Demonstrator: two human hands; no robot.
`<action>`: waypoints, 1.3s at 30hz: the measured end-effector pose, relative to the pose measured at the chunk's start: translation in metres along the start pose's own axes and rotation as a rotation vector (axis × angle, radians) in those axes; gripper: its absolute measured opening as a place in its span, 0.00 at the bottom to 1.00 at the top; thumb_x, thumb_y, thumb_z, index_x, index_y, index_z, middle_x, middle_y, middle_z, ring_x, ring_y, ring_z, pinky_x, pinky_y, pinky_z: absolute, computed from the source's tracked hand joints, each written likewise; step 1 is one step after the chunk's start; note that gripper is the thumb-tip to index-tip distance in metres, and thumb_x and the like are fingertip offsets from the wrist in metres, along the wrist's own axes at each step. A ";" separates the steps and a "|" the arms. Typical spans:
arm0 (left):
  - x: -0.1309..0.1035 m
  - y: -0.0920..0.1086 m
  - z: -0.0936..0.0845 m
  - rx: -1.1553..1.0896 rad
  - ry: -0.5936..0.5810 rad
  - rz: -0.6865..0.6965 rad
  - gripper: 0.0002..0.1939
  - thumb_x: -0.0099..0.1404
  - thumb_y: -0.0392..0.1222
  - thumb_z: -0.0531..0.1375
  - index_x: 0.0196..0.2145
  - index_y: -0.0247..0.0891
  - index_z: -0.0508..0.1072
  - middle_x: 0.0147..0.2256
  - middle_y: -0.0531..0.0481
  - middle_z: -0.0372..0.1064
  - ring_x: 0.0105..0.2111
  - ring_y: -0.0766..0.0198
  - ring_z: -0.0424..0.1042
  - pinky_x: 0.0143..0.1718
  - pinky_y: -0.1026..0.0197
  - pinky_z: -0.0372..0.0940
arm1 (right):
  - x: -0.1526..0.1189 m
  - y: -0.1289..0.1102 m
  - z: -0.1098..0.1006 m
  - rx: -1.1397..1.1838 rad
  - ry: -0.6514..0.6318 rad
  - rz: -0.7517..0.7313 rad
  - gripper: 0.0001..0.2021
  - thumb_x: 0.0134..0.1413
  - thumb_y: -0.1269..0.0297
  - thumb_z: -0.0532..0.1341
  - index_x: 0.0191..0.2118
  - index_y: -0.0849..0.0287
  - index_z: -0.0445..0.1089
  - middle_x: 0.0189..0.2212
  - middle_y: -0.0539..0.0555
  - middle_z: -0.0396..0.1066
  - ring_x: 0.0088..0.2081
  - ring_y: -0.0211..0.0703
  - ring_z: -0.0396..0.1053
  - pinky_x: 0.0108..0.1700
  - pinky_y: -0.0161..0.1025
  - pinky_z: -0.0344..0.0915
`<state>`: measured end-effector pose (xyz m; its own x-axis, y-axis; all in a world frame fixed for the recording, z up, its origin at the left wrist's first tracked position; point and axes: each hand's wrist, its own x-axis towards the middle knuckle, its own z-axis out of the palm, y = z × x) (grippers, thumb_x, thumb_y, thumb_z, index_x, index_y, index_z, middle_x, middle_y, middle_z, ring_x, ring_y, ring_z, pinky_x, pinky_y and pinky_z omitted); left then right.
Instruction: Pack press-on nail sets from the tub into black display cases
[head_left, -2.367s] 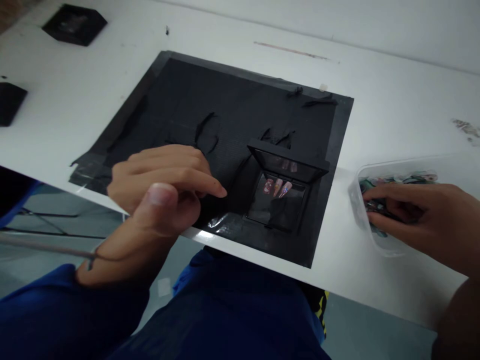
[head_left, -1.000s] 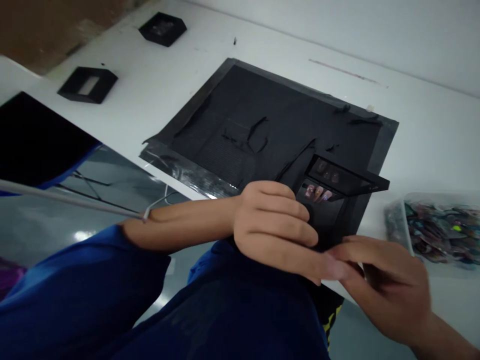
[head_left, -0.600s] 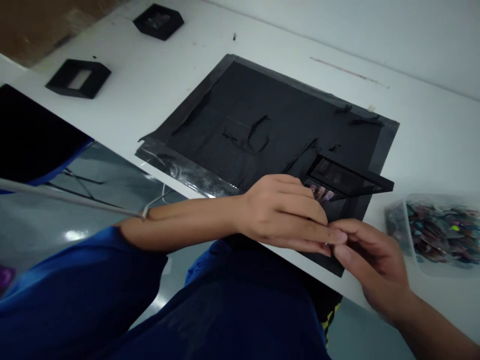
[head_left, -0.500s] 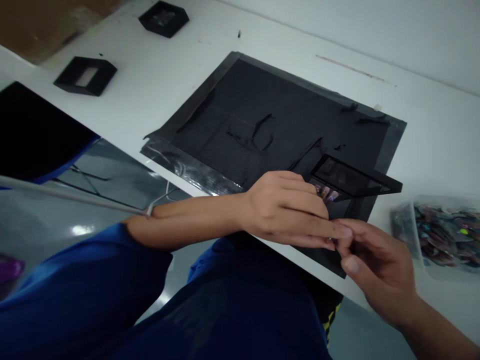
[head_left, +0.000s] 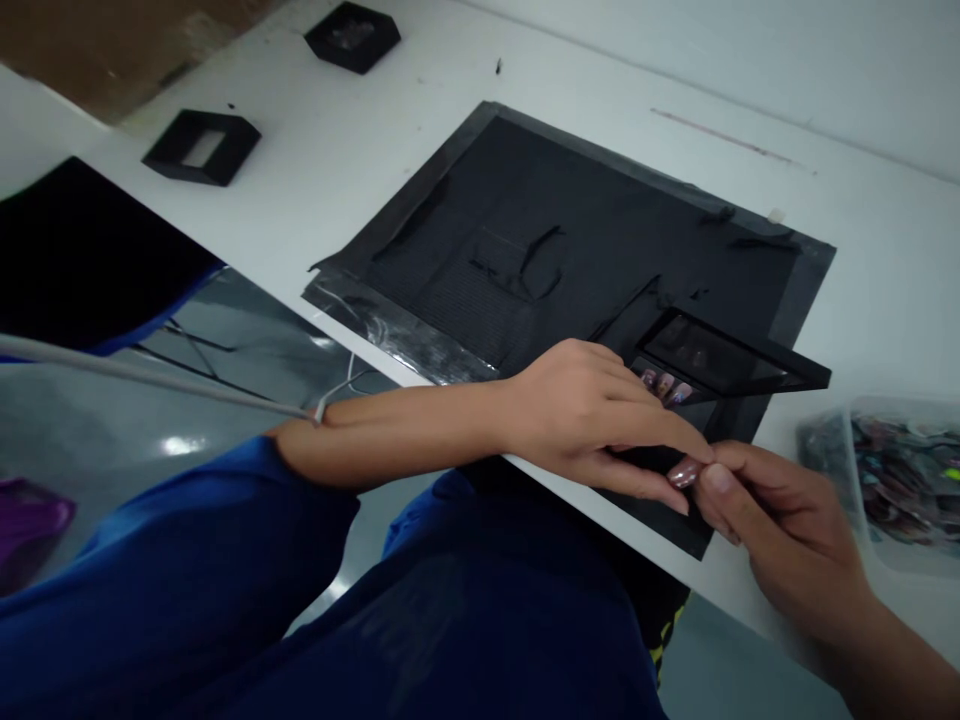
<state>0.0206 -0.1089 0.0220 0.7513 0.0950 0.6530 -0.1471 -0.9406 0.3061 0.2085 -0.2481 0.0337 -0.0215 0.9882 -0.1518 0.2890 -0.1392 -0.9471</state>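
Between thumb and forefinger, my right hand (head_left: 787,530) pinches a small glossy brownish-pink piece shaped like a false nail (head_left: 684,472). My left hand (head_left: 607,420) reaches in from the left, its thumb and forefinger apart around that piece, the forefinger tip touching my right fingers. Just beyond my left hand stands a black box with its clear-windowed lid (head_left: 735,355) raised. Several shiny nail-shaped pieces (head_left: 664,386) lie in a row inside it; my left hand hides part of the box. Beneath is a black mat (head_left: 600,210).
A clear plastic tub (head_left: 851,460) of many glossy pieces stands at the right. Two black boxes, one (head_left: 201,148) near the left edge and one (head_left: 352,38) farther back, sit on the white table (head_left: 315,170). A grey cord (head_left: 150,378) runs to my left forearm.
My left thumb and forefinger have parted, and the glossy piece now shows at my right fingertips. The whole view has shifted slightly, so the table things appear farther right.
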 end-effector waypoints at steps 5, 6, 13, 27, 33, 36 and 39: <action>0.000 0.003 0.000 -0.072 0.003 -0.045 0.15 0.67 0.54 0.63 0.43 0.40 0.76 0.18 0.64 0.65 0.20 0.76 0.69 0.24 0.66 0.58 | 0.003 0.000 0.001 -0.009 0.001 -0.017 0.15 0.63 0.53 0.60 0.31 0.57 0.74 0.16 0.46 0.59 0.18 0.30 0.54 0.19 0.29 0.53; 0.000 0.003 0.000 -0.082 0.001 -0.048 0.15 0.67 0.54 0.63 0.43 0.40 0.76 0.18 0.64 0.64 0.20 0.76 0.68 0.24 0.66 0.58 | 0.003 0.001 0.001 0.006 0.001 -0.002 0.15 0.63 0.53 0.61 0.32 0.57 0.75 0.16 0.46 0.60 0.18 0.29 0.54 0.19 0.29 0.53; -0.001 0.000 0.002 -0.041 0.024 -0.024 0.17 0.66 0.57 0.63 0.42 0.42 0.77 0.17 0.65 0.64 0.19 0.77 0.68 0.23 0.65 0.56 | -0.001 0.008 -0.002 0.023 0.050 0.010 0.10 0.61 0.55 0.64 0.36 0.56 0.75 0.16 0.45 0.61 0.17 0.29 0.55 0.20 0.30 0.54; -0.005 -0.007 -0.003 -0.046 0.292 0.278 0.24 0.60 0.62 0.65 0.19 0.42 0.71 0.14 0.60 0.56 0.14 0.72 0.56 0.18 0.58 0.50 | 0.006 0.021 -0.005 -0.357 0.373 0.067 0.13 0.58 0.49 0.65 0.39 0.54 0.76 0.22 0.46 0.61 0.23 0.32 0.60 0.25 0.32 0.57; -0.005 -0.006 -0.002 0.014 0.171 0.306 0.26 0.60 0.67 0.63 0.18 0.44 0.72 0.13 0.60 0.56 0.14 0.72 0.56 0.18 0.58 0.52 | 0.015 0.016 -0.005 -0.465 0.400 0.078 0.16 0.60 0.48 0.63 0.40 0.55 0.77 0.18 0.44 0.56 0.19 0.31 0.55 0.21 0.33 0.51; -0.003 -0.007 -0.006 0.041 0.064 0.298 0.25 0.62 0.65 0.63 0.19 0.44 0.74 0.14 0.59 0.58 0.15 0.72 0.58 0.19 0.59 0.53 | 0.014 0.018 -0.002 -0.437 0.444 0.069 0.17 0.59 0.47 0.63 0.45 0.54 0.76 0.18 0.43 0.55 0.19 0.31 0.54 0.22 0.33 0.51; 0.000 -0.008 -0.010 0.034 0.038 0.293 0.22 0.66 0.57 0.62 0.20 0.43 0.75 0.15 0.59 0.60 0.16 0.72 0.60 0.20 0.59 0.54 | 0.011 0.021 0.001 -0.388 0.439 0.047 0.19 0.58 0.46 0.64 0.48 0.53 0.75 0.19 0.43 0.55 0.20 0.31 0.55 0.23 0.32 0.55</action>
<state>0.0151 -0.0986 0.0265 0.6551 -0.1709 0.7359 -0.3323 -0.9400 0.0776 0.2135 -0.2404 0.0117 0.3742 0.9272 0.0185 0.6108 -0.2314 -0.7573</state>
